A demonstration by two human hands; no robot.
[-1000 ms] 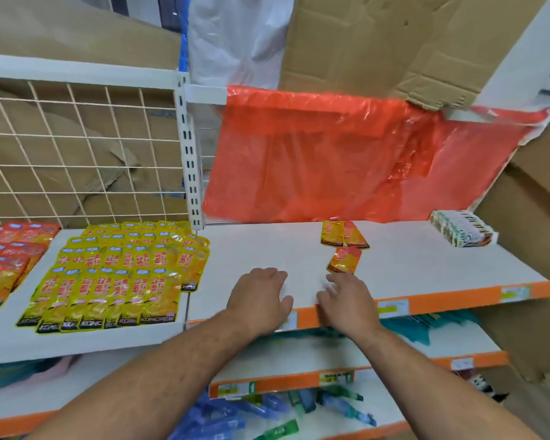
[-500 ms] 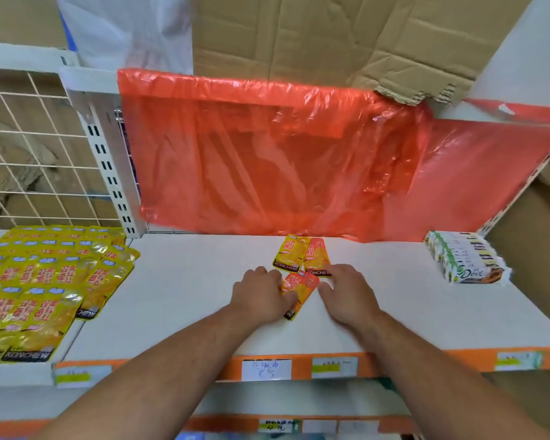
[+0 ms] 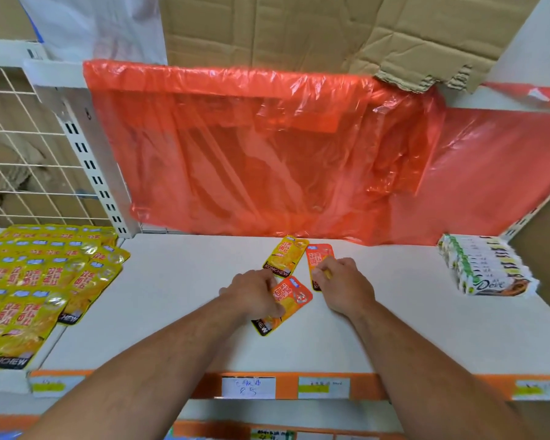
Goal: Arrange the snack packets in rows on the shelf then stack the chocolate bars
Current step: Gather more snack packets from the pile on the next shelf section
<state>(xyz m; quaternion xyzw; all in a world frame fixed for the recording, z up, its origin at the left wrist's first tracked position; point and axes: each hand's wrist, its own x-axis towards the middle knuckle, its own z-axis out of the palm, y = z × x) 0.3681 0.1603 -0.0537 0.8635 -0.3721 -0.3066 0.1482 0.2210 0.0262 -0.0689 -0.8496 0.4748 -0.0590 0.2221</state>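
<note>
Across the lower half of the frame runs the white shelf (image 3: 172, 328), with a red plastic sheet (image 3: 267, 154) hanging behind it. At the left edge a large block of yellow packets (image 3: 38, 281) already lies in overlapping rows, so that part looks done. At the right edge the chocolate bars (image 3: 486, 268) sit together in one bundle with no hand near them; stacking them looks yet to be done. In the middle, the left hand (image 3: 254, 293) curls its fingers onto the nearer orange packet (image 3: 291, 301), which lies askew. The right hand (image 3: 343, 287) pinches the farther orange packet (image 3: 319, 254) with bent fingers. A single yellow packet (image 3: 285, 255) lies just beside that one. These three loose packets seem the last to line up before the chocolate.
</note>
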